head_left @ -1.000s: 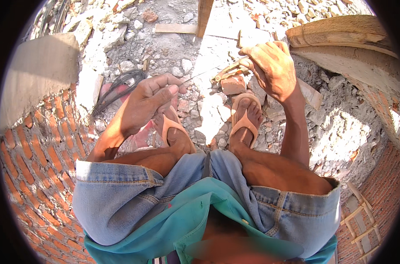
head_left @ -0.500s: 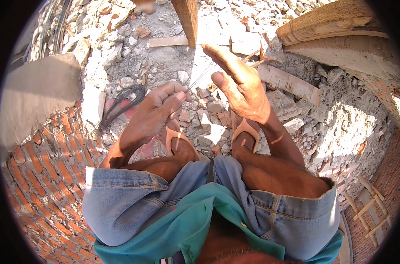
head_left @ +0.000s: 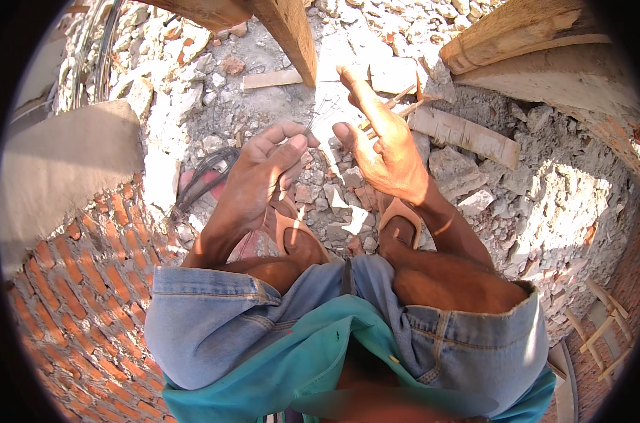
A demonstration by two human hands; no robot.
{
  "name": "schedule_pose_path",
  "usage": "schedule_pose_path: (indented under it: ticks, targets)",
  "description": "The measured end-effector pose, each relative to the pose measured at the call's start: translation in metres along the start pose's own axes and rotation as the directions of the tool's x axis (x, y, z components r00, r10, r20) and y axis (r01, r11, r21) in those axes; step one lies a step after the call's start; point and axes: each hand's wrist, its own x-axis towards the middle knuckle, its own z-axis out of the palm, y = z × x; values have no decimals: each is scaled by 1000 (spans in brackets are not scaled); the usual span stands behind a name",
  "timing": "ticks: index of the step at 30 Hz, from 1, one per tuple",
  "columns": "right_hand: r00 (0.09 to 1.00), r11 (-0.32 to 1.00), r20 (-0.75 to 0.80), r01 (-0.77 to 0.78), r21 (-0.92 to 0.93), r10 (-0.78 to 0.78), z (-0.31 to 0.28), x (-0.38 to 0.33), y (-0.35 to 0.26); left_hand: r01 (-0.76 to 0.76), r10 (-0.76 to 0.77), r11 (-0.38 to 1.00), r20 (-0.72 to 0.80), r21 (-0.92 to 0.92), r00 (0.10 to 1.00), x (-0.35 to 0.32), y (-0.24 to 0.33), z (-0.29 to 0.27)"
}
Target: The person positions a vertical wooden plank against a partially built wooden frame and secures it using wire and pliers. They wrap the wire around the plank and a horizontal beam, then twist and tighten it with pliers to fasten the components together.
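Observation:
Between the thumb and fingers of my left hand (head_left: 260, 169) a few thin wires (head_left: 311, 125) are pinched, their fine ends pointing up and to the right. My right hand (head_left: 389, 156) is held just to the right of them, thumb and fingers apart, with nothing seen in it. Whether it touches the wire tips cannot be made out against the bright ground. Beside my left wrist, a looped bundle of dark wire (head_left: 206, 176) lies low near my left foot.
Broken rubble (head_left: 327, 201) surrounds my sandalled feet. A wooden post (head_left: 284, 39) stands ahead, and a thick timber (head_left: 524, 35) juts in at upper right. A flat wood strip (head_left: 464, 135) lies right of my hand. Brickwork (head_left: 80, 303) is at left, a bamboo ladder (head_left: 601, 338) at lower right.
My left hand has shifted slightly right and keeps its pinch on the wires. The right hand's fingers are slightly more spread. The view has moved a little, showing more timber at the top.

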Motion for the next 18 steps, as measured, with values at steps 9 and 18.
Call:
schedule_pose_path:
  ticks: [9,18]
  targets:
    - [994,987,-106,-6,160,23,9,4,-14,59,-59,998,43,4,997,-2,9,3]
    - [991,987,25,131,-96,-129,-3,4,-4,49,-49,999,48,16,998,-4,11,2]
